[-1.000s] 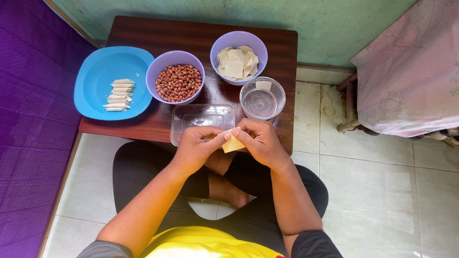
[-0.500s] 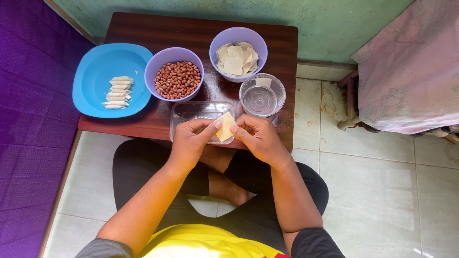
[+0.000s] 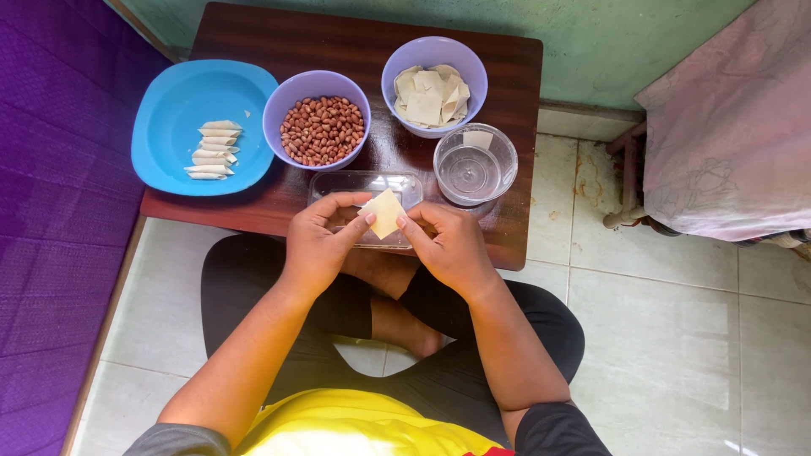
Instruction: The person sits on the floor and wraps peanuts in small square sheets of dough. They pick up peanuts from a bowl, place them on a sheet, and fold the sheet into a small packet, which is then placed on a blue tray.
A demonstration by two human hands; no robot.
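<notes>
My left hand (image 3: pixel 317 241) and right hand (image 3: pixel 452 245) pinch a pale square wrapper (image 3: pixel 384 212) between thumb and fingers (image 3: pixel 365 221), one at each edge; the other fingers curl loosely. The wrapper hangs tilted just above a clear plastic tray (image 3: pixel 338 181) at the desk (image 3: pixel 338 42) front. Beyond: a clear cup (image 3: pixel 475 165), a purple bowl of peanuts (image 3: pixel 317 128), a purple bowl of wrappers (image 3: pixel 433 76), a blue plate (image 3: pixel 177 101) with rolled pieces (image 3: pixel 211 150).

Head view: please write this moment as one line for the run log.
left hand: pinches wrapper square | right hand: pinches same square | under it: clear tray | nearby: peanut bowl, blue plate with rolled pieces
</notes>
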